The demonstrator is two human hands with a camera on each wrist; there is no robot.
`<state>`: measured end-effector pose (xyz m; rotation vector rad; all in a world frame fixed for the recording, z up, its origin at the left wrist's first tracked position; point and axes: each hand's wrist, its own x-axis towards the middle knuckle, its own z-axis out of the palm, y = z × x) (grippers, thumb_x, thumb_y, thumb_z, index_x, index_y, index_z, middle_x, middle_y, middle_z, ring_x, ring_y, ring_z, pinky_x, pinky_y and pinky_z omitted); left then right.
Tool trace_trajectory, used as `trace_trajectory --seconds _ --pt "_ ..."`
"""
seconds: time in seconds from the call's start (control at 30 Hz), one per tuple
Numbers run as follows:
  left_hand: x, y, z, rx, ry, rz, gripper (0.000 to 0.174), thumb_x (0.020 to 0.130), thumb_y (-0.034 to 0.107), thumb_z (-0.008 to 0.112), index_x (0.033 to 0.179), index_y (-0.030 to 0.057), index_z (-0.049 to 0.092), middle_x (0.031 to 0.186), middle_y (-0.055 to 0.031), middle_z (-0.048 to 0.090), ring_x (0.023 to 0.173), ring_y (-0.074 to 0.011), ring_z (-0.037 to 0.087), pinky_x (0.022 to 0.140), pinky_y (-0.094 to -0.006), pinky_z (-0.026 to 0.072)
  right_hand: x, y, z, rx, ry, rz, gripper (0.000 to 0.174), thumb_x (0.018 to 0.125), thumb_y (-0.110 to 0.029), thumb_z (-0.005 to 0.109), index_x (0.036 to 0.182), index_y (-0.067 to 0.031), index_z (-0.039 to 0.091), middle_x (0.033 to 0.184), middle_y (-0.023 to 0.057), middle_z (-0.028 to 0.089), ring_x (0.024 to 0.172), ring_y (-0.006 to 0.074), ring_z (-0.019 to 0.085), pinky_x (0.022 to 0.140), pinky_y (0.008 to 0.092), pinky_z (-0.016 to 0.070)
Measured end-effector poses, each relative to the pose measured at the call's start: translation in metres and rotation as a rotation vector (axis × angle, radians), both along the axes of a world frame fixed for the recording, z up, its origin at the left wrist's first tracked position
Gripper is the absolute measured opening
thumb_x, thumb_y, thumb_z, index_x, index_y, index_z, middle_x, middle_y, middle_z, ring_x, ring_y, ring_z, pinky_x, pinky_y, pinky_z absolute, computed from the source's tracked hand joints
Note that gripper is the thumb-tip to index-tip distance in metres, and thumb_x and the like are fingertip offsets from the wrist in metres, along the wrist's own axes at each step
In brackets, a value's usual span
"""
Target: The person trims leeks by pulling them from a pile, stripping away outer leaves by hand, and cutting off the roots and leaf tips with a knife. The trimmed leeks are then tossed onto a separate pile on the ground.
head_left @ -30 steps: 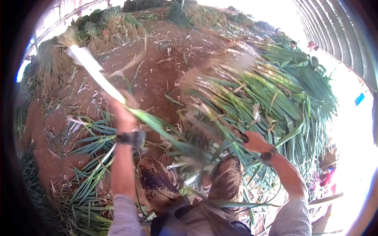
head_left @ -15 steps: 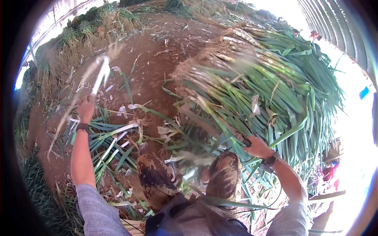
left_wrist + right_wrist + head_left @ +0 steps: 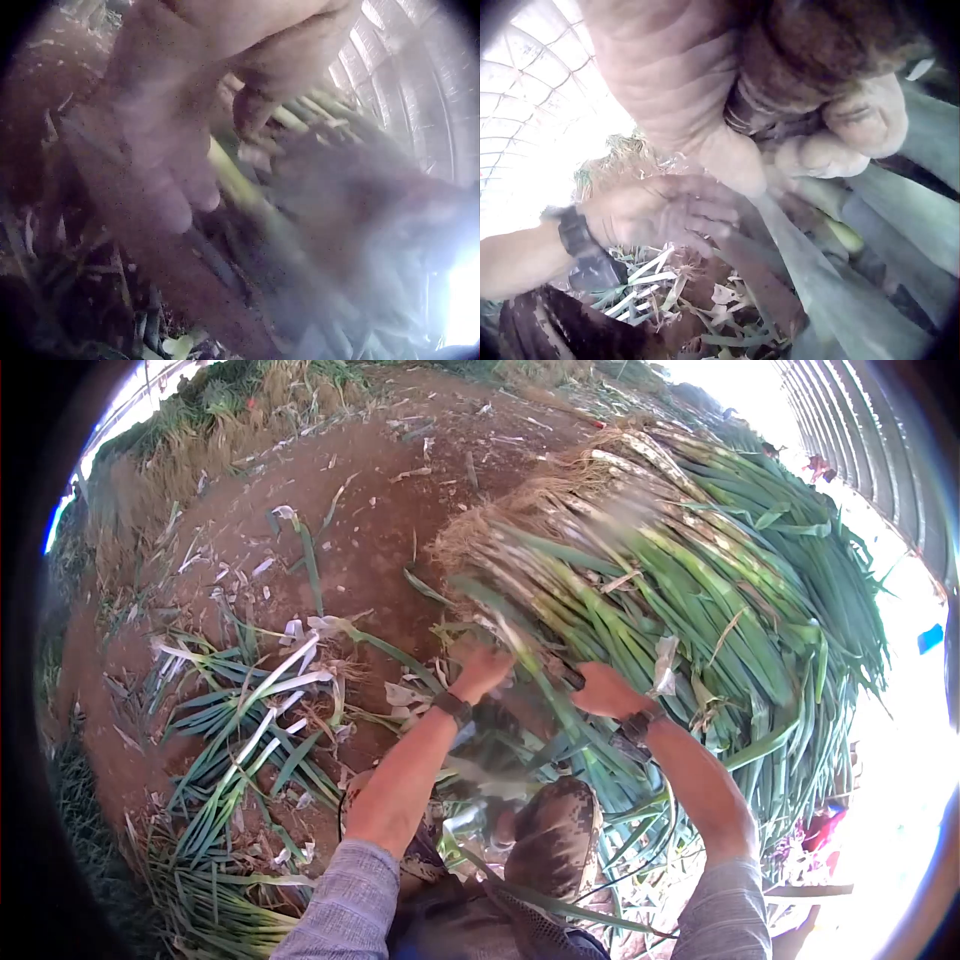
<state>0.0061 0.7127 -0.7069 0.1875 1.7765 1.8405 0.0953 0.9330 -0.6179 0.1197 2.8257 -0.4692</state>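
One leek pile [image 3: 700,580] lies heaped on the earth floor [image 3: 380,510]. The left hand [image 3: 483,665] sits loose-fingered at its near stalks; the right hand [image 3: 605,690], just beside, grips a dark handle [image 3: 572,676]

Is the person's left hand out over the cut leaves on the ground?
No, the left hand is at the leek pile, close beside the right hand.

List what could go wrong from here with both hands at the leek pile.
1. The right hand grips a dark handle, possibly a knife, with the left hand close beside it; a slip could cut fingers.
2. The leek pile is stacked high and slopes down to the hands; tugging a stalk from its near edge may bring others sliding down.
3. Loose leaves litter the dirt; footing could slip.
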Motion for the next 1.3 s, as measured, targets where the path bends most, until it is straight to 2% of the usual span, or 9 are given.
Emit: trace_trajectory --seconds 0.07,0.1,0.2,0.43,0.53,0.63,0.73,1.0,1.3 --pt "0.001 0.016 -0.013 0.078 -0.045 0.122 0.033 0.092 0.026 0.065 0.102 -0.0046 0.061 0.082 -0.0081 0.065 0.066 -0.0169 0.064 0.051 -0.0313 0.0517 -0.014 -0.006 0.002 -0.022 -0.002 0.016 0.034 0.074 -0.023 0.067 0.095 0.0029 0.065 0.086 0.0245 0.067 0.081 0.0402 0.065 0.074 0.047 0.0494" --pt "-0.011 0.022 -0.033 0.047 -0.058 0.023 0.056 0.093 0.039 0.064 0.128 -0.0024 0.051 0.098 -0.0115 0.069 0.078 -0.0201 0.07 0.053 -0.0347 0.0555 -0.02 -0.01 0.001 -0.038 -0.009 -0.01 0.034 0.074 -0.023 0.068 0.096 0.0035 0.065 0.085 0.0242 0.067 0.08 0.0387 0.065 0.074 0.0456 0.0495" --pt "-0.005 0.033 -0.015 0.072 -0.088 0.237 0.037 0.092 0.028 0.067 0.109 -0.0042 0.059 0.084 -0.0107 0.067 0.064 -0.0191 0.067 0.049 -0.0331 0.0511 -0.038 -0.016 0.001 -0.072 0.011 -0.022 0.037 0.073 -0.023 0.069 0.098 0.0041 0.066 0.084 0.0241 0.067 0.078 0.0366 0.065 0.073 0.0432 0.05" --pt "0.001 0.059 -0.055 0.071 0.188 0.281 0.035 0.089 0.024 0.07 0.11 -0.0018 0.06 0.084 -0.0109 0.068 0.063 -0.0189 0.067 0.049 -0.0334 0.0513 -0.039 -0.012 0.002 -0.049 0.077 -0.012 0.039 0.073 -0.023 0.071 0.101 0.0034 0.067 0.083 0.0233 0.067 0.077 0.0348 0.065 0.073 0.042 0.05" --pt "0.011 0.056 -0.033 0.136 -0.136 0.308 0.033 0.087 0.021 0.073 0.109 -0.0017 0.064 0.095 -0.0091 0.068 0.076 -0.016 0.068 0.058 -0.0288 0.0524 -0.016 -0.007 0.031 -0.014 -0.04 0.058 0.037 0.074 -0.023 0.071 0.097 0.0043 0.066 0.08 0.0226 0.066 0.073 0.0346 0.064 0.07 0.0429 0.049" --pt "0.028 0.074 -0.073 0.3 -0.062 0.058 0.023 0.084 0.016 0.071 0.1 -0.0006 0.067 0.082 -0.0086 0.068 0.063 -0.0166 0.063 0.05 -0.0305 0.0507 0.018 0.001 0.06 0.006 -0.029 0.059 0.033 0.076 -0.025 0.07 0.09 0.0046 0.063 0.076 0.0219 0.064 0.067 0.0352 0.061 0.065 0.0439 0.0471" --pt "0.08 0.054 -0.02 0.182 -0.306 -0.343 0.018 0.082 0.014 0.069 0.095 0.0015 0.069 0.081 -0.007 0.068 0.064 -0.0159 0.063 0.051 -0.0278 0.0493 0.058 0.011 0.064 0.015 -0.04 0.019 0.033 0.078 -0.026 0.071 0.091 0.0025 0.061 0.075 0.0211 0.063 0.067 0.0361 0.061 0.063 0.0444 0.0465" --pt "0.131 0.079 -0.113 0.201 -0.093 -0.479 0.02 0.082 0.02 0.066 0.09 0.0019 0.068 0.078 -0.0076 0.067 0.066 -0.0172 0.065 0.053 -0.0315 0.0535 0.134 0.014 0.022 0.125 0.06 -0.018 0.028 0.08 -0.024 0.069 0.097 -0.0049 0.059 0.076 0.0211 0.064 0.075 0.0438 0.062 0.067 0.0502 0.0484" --pt "0.131 0.058 -0.099 0.272 -0.052 -0.546 0.027 0.09 0.028 0.058 0.098 0.0033 0.068 0.085 -0.0084 0.067 0.071 -0.0186 0.067 0.051 -0.0341 0.0548 0.149 0.01 0.002 0.125 0.199 -0.153 0.023 0.082 -0.026 0.062 0.096 -0.0078 0.06 0.082 0.0226 0.066 0.081 0.0457 0.064 0.072 0.0541 0.0501"
